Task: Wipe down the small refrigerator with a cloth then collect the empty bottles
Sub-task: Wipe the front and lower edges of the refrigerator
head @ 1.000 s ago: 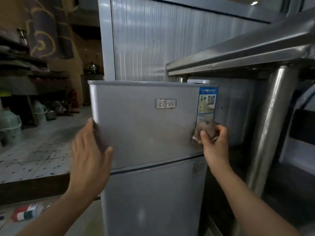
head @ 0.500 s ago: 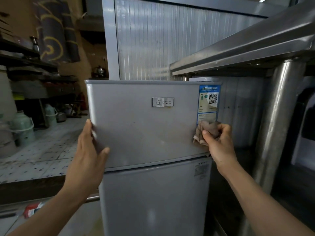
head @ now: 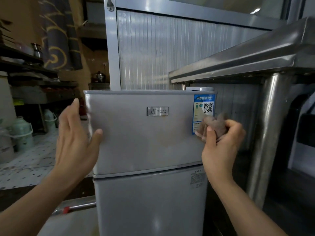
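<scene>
Refrigerator (head: 144, 133) stands centre-frame, its upper door steadied at nine o'clock by the flat, open-fingered left hand (head: 75, 138), likely bracing it while the right hand (head: 221, 142) pinches the bunched cloth (head: 213, 124) at three o'clock for wiping.

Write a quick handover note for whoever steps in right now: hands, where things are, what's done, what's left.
Left hand: open, at the left edge of the small refrigerator, thumb on the upper door.
Right hand: fingers bunched round the cloth, by the blue label at the door's right edge.
Done: can't tell how much has been wiped.
Left: finish wiping, then collect the empty bottles; none in view here.
</scene>
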`<state>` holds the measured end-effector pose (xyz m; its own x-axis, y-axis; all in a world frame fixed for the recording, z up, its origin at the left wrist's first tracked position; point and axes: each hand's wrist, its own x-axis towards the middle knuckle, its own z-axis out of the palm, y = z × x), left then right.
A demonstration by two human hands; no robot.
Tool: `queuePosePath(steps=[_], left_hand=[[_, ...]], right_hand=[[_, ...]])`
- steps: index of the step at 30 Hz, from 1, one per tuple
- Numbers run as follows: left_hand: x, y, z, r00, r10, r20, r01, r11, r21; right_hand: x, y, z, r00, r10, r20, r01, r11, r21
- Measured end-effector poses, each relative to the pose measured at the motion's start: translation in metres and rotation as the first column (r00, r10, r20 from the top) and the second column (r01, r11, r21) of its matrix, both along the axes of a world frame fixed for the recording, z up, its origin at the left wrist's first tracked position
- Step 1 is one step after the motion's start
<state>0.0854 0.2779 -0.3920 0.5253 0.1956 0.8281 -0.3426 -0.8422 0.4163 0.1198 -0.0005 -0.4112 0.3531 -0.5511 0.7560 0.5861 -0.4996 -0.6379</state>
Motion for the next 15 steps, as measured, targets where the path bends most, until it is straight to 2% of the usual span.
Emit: queuePosePath(steps=[3,7,13,15], left_hand=[[0.008,-0.004,0.029,0.994,0.066,0.087,-0.076,0.990,0.117],[0.018,0.000,0.042,0.991,0.088,0.104,-0.107,0.975,0.193],[0.018,0.005,0.043,0.990,0.037,0.133,-0.067,0.972,0.226],[0.018,0.007,0.045,0.988,0.023,0.154,-0.060,0.969,0.239]], right_hand=[[0.010,0.000,0.035,0.994,-0.051,0.095,0.062,0.992,-0.113],[0.040,0.001,0.055,0.994,-0.111,0.022,0.113,0.966,-0.234],[0.038,0.010,-0.041,0.995,-0.095,0.005,0.089,0.916,-0.391],[0.036,0.013,-0.041,0.997,-0.072,0.012,0.070,0.911,-0.407]])
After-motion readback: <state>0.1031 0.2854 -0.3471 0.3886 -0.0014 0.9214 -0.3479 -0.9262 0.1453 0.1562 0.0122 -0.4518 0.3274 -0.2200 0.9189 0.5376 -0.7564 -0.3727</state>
